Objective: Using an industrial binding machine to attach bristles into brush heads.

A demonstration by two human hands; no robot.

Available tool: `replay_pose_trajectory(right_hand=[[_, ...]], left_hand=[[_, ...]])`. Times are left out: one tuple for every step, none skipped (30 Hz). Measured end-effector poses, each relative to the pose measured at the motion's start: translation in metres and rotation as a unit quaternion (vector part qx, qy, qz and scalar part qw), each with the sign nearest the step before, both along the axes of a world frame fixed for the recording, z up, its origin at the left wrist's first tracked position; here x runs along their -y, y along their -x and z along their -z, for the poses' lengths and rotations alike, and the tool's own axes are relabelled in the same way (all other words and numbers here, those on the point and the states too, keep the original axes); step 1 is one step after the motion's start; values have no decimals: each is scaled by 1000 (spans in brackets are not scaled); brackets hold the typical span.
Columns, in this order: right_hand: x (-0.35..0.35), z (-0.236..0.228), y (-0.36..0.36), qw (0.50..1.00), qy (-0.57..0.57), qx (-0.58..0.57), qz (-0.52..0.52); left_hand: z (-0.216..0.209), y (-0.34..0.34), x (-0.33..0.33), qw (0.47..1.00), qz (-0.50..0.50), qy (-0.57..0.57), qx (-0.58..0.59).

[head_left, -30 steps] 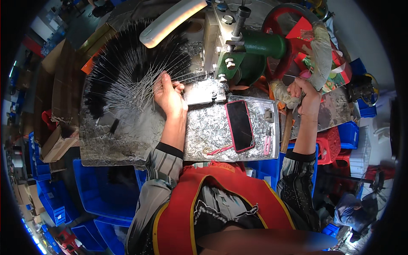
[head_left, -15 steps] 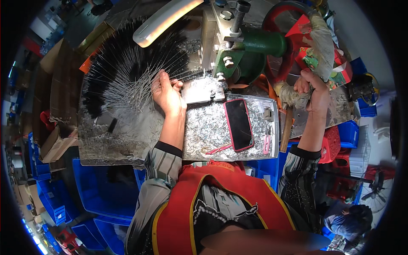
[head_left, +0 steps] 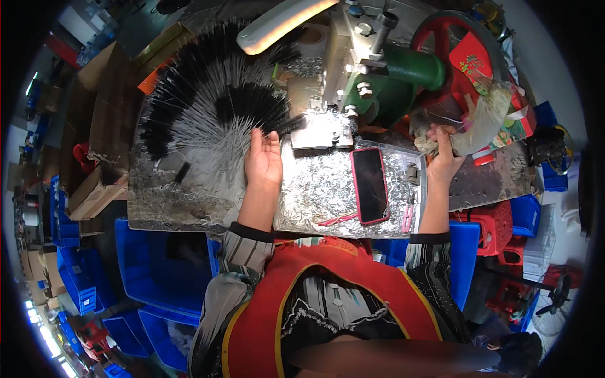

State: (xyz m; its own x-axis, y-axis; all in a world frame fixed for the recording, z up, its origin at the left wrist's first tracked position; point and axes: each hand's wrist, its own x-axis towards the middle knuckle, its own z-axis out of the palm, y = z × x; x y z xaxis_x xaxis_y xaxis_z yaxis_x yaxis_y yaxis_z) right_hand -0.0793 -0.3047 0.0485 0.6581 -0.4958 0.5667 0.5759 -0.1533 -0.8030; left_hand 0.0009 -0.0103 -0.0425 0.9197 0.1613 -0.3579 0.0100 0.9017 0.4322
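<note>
My left hand [head_left: 263,165] is palm up with its fingers stretched and apart, beside a fan-shaped pile of black-bristled wire brushes [head_left: 217,94]. One bristled brush [head_left: 292,124] lies between its fingertips and the bright metal block of a green hand press [head_left: 413,68]; its wire end is hard to make out. My right hand [head_left: 443,157] is closed around the cloth- and plastic-wrapped rim [head_left: 428,142] of the press's red handwheel [head_left: 423,39]. Part of that grip is hidden by the hand itself.
A lit lamp bar [head_left: 287,25] hangs over the brushes. A phone in a red case [head_left: 370,187] and pink-handled snips [head_left: 408,217] lie on a metal tray [head_left: 296,217]. Blue bins [head_left: 161,277] stand below the bench, cardboard boxes [head_left: 94,126] at left, a red stool [head_left: 488,227] at right.
The handwheel has turned, and my right hand has moved left and nearer me with its rim. My left hand's fingers have straightened and drawn away from the brush wires. The whole view has shifted slightly.
</note>
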Motion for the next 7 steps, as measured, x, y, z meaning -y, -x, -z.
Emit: replay_pose_trajectory(right_hand=[[-5, -5, 2, 998, -17, -45, 46], [-11, -7, 5, 991, -33, -89, 92], [-4, 0, 12, 988, 0, -123, 92], [-9, 2, 17, 989, -4, -122, 88], [-13, 3, 24, 984, -14, -134, 116], [-18, 5, 30, 978, -23, -147, 144], [-21, 7, 29, 978, -27, -147, 143]], left_hand=[[4, 4, -7, 998, 35, 44, 7], [1, 9, -12, 993, 71, 88, 15], [-6, 17, -15, 991, 108, 76, 16], [-7, 26, -22, 987, 150, 58, 10], [-14, 35, -25, 982, 186, 36, 27], [-24, 44, -29, 974, 221, 15, 41], [-34, 52, -33, 970, 236, -32, 52]])
